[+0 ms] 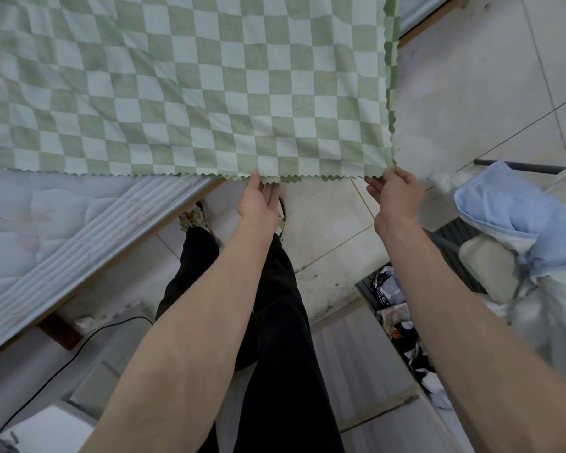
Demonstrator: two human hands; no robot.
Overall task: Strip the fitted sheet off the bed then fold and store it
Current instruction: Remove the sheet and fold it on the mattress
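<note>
Gripping sheet (183,83) edge, left hand (258,201), right hand (394,197)

Sheet (183,86) spreads out ahead, its near edge held up by both hands: left hand (258,201) mid-edge, right hand (394,194) at the corner to its right. Mattress (46,223) lies below & left of the sheet, on the bed frame (59,328). Floor (455,93) to the right. Pile of bedding (520,223) far right; cable (62,364) on floor bottom left, under the frame edge.
</note>
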